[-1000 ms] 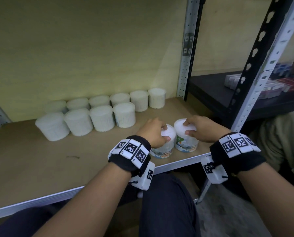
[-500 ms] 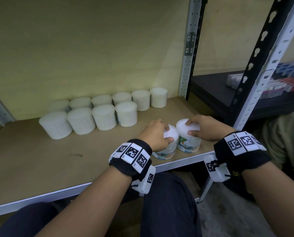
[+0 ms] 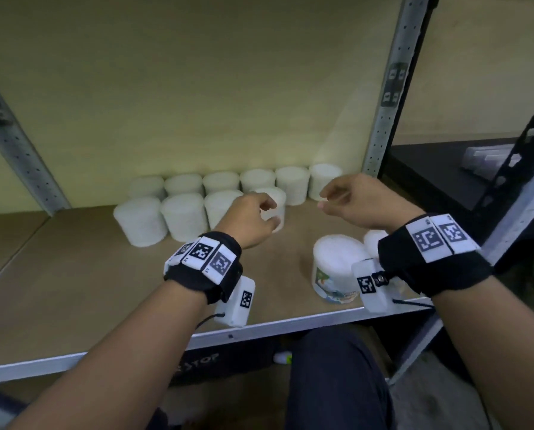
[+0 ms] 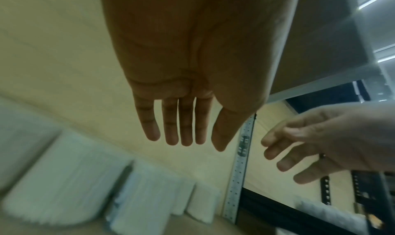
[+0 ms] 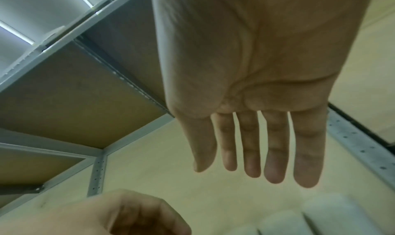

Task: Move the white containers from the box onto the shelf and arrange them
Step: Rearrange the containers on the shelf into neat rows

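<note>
Containers, two point(image 3: 337, 271), stand touching at shelf point(image 3: 73, 290) front edge, right. Above them, left hand point(image 3: 250, 220) and right hand point(image 3: 358, 200) hover empty, fingers relaxed, grip apart. Further back, two container rows point(image 3: 228, 193) along wall.

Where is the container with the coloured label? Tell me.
Head view: the labelled container stands near the shelf's front edge, right side, below the right hand, beside another container.
</note>
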